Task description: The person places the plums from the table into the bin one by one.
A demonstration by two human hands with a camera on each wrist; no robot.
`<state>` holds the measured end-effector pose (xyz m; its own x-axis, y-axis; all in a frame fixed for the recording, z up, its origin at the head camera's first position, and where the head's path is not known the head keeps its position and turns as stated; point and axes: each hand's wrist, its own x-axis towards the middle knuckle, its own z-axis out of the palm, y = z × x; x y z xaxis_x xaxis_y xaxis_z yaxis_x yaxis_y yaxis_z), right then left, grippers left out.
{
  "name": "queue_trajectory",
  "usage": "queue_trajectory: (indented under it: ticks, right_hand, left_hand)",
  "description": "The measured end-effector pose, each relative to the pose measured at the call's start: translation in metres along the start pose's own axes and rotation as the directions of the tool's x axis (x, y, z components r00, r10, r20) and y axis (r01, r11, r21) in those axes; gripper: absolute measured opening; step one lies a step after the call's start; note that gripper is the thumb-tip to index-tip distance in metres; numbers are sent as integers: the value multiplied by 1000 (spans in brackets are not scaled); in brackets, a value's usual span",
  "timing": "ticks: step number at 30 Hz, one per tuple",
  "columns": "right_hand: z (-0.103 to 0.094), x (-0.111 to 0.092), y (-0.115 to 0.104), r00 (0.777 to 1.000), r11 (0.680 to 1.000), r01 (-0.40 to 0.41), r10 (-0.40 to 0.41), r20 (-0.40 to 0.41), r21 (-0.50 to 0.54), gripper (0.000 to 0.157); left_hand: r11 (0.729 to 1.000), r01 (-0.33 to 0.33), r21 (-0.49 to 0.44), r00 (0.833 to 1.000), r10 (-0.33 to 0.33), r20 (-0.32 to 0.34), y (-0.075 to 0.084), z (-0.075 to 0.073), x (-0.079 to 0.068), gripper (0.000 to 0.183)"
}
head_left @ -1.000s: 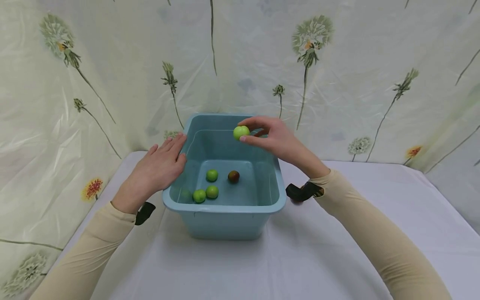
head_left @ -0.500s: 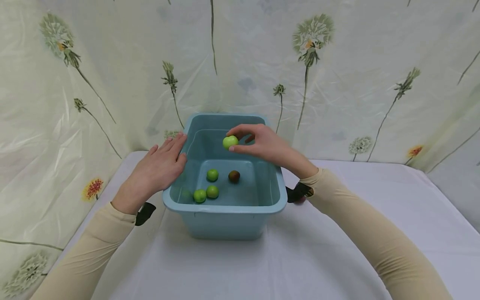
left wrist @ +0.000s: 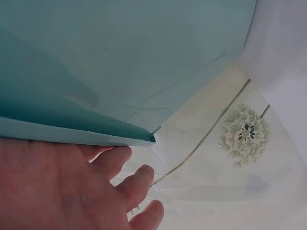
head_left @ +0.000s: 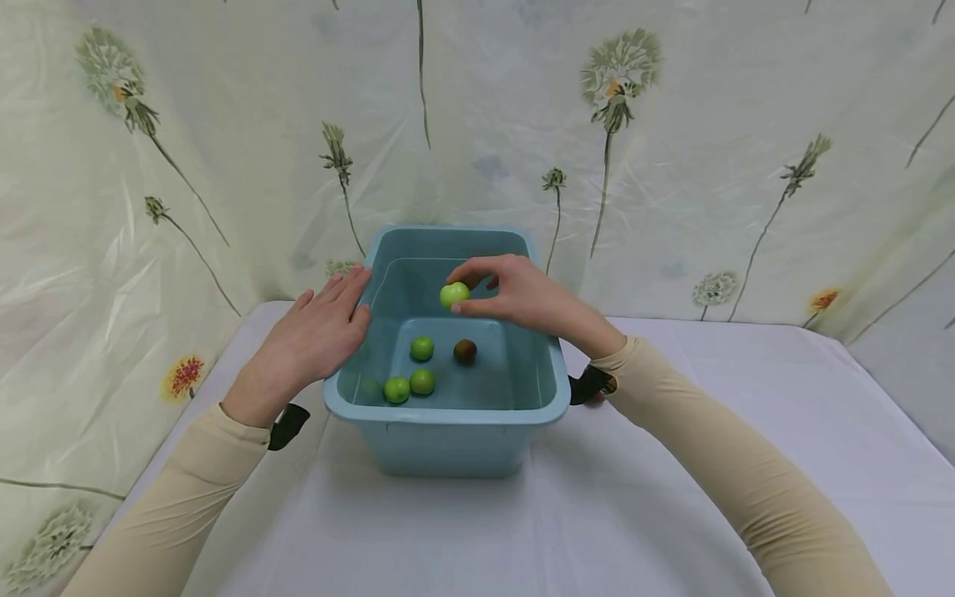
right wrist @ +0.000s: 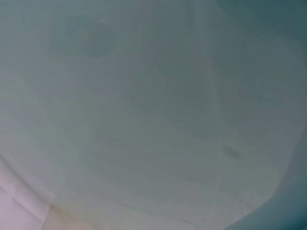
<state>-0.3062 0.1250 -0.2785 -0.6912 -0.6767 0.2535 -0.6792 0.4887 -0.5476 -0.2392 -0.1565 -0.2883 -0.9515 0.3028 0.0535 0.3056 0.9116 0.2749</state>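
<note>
A blue plastic basin [head_left: 448, 448] stands on the table in the head view. Inside lie several small round green fruits [head_left: 422, 381] and one reddish-brown fruit [head_left: 465, 351]. Between thumb and fingertips, my right hand [head_left: 515, 290] pinches another green fruit [head_left: 454, 295], held above the basin floor toward its far end. My left hand [head_left: 313, 332] rests on the left rim with its fingers extended. The left wrist view shows that hand's fingers [left wrist: 136, 184] just under the rim [left wrist: 76, 135]. Only the basin's outer wall [right wrist: 153, 110] fills the right wrist view; the right hand is hidden there.
A white cloth [head_left: 716, 448] covers the table. Behind and to the left hangs a flower-print sheet [head_left: 477, 99]. A small reddish round thing [head_left: 596, 400] shows right of the basin, partly hidden by the dark band [head_left: 589, 385] on the right wrist.
My right hand has moved left and somewhat lower over the basin with the green fruit still pinched. The left hand and the fruits in the basin have stayed put.
</note>
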Motion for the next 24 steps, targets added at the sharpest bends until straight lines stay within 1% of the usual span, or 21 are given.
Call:
queue_trajectory:
  ticks: [6, 12, 17, 24]
  right_hand:
    - [-1, -1, 1, 1000, 1000, 6, -6, -10, 15, 37]
    - [-4, -4, 2, 998, 998, 45, -42, -46, 49, 36]
    - [-10, -11, 1, 994, 997, 54, -48, -102, 58, 34]
    - [-21, -27, 0, 988, 995, 35, -21, -154, 88, 34]
  left_hand:
    - [1000, 3, 8, 1000, -3, 2, 1, -1, -1, 57]
    - [1000, 7, -2, 1000, -7, 4, 1, -1, -1, 57]
    - [1000, 4, -7, 1000, -4, -2, 1, 0, -1, 57]
    - [1000, 3, -13, 1000, -3, 3, 0, 0, -1, 57]
